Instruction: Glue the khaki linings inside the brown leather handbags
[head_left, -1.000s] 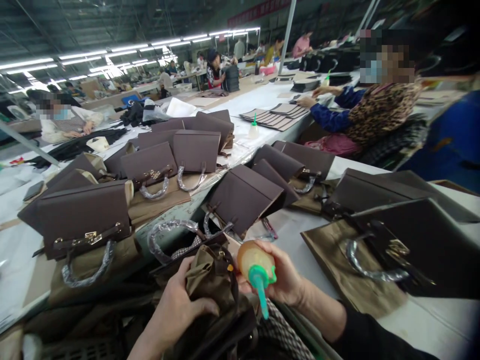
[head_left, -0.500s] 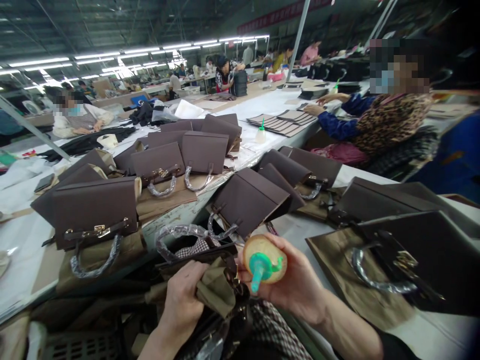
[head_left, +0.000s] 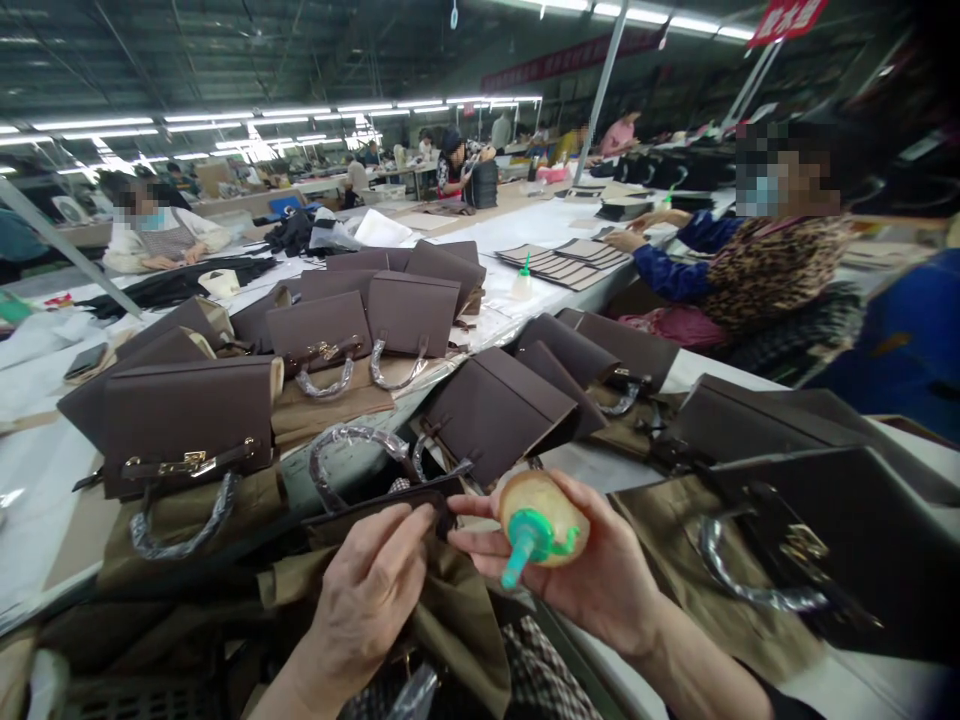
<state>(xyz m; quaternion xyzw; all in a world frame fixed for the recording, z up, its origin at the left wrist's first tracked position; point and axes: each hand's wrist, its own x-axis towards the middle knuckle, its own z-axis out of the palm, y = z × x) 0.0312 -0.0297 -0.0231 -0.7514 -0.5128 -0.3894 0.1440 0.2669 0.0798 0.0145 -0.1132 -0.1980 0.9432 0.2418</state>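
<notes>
My right hand [head_left: 607,570] is wrapped around a squeeze glue bottle [head_left: 544,490] with a green nozzle, tilted so the nozzle points down toward me. Its free fingertips reach to the dark edge of a handbag [head_left: 337,527] in front of me. My left hand [head_left: 375,580] pinches that same edge, fingers bent, with the exact spot hidden under them. Olive-brown cloth [head_left: 469,630] hangs from the bag beside my left hand. Behind the hands rises the bag's handle [head_left: 360,437], wrapped in transparent plastic. Checked fabric [head_left: 529,670] shows below.
Several dark brown handbags lie on the left table, one with a gold clasp [head_left: 187,415] nearest. More bags [head_left: 825,540] rest at the right. Another glue bottle [head_left: 523,285] stands farther back near flat panels [head_left: 555,265]. A co-worker [head_left: 780,240] sits at the right.
My left hand has let the bunched olive cloth fall and moved up and right onto the bag's edge. The right hand has shifted slightly right with the bottle, its fingers stretching to the edge.
</notes>
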